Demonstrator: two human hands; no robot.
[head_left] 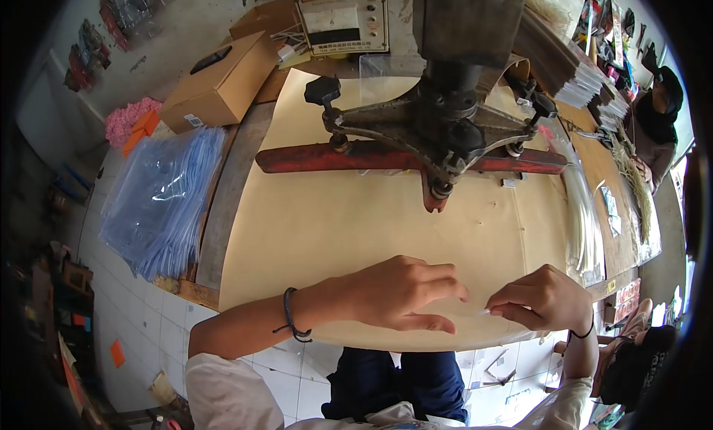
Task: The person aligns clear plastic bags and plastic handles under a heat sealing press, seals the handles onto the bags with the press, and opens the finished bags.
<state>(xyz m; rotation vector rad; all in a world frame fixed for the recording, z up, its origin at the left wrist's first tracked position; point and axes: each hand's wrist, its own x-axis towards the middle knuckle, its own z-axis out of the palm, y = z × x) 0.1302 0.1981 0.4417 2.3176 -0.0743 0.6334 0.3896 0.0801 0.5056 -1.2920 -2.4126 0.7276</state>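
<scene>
My left hand (pixel 416 292) reaches over the front of the tan sheet (pixel 356 229) on the bench. Its fingers and thumb are apart, and nothing shows between them. Just to the right, my right hand (pixel 542 296) is closed in a pinch. A tiny pale bit shows at its fingertips, too small to name. Beyond both hands stands a press head (pixel 449 118) with a red bar (pixel 327 159) across it, above the sheet. Several tiny specks lie on the sheet's right half.
A stack of clear bluish plastic sheets (pixel 160 200) lies at the left. Behind it a cardboard box (pixel 219 81) carries a dark phone-like object (pixel 212 59). Whitish strips (pixel 583 222) lie along the right edge. Other people sit at the right, one in a dark cap (pixel 639 367).
</scene>
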